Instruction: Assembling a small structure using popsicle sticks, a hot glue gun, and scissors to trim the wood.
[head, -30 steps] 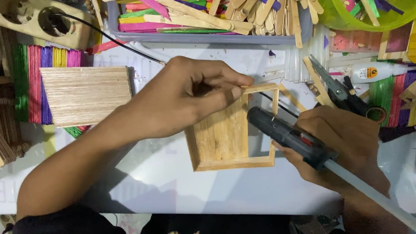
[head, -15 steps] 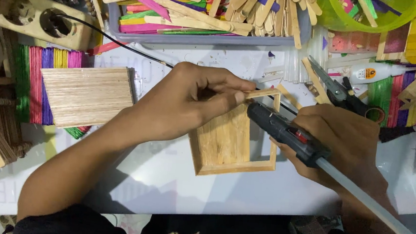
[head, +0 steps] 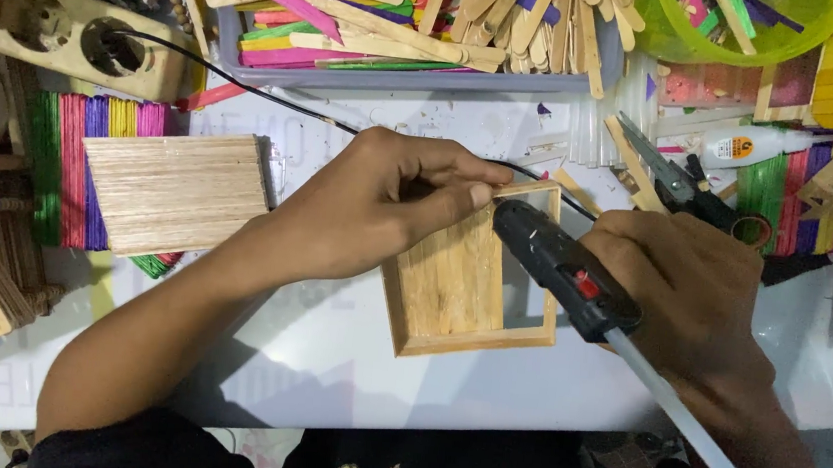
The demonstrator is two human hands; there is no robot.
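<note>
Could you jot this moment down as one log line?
left hand: pinching wooden frame top edge | right hand: holding glue gun, nozzle at frame

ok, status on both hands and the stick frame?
Left hand pinching wooden frame top edge. Right hand holds glue gun, nozzle at frame's top corner. Black cord runs behind, not blocking.

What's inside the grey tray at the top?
The grey tray holds a loose heap of craft sticks, plain wood mixed with pink, green, yellow and purple. The tray's floor is covered, so anything beneath the heap cannot be seen.
</note>
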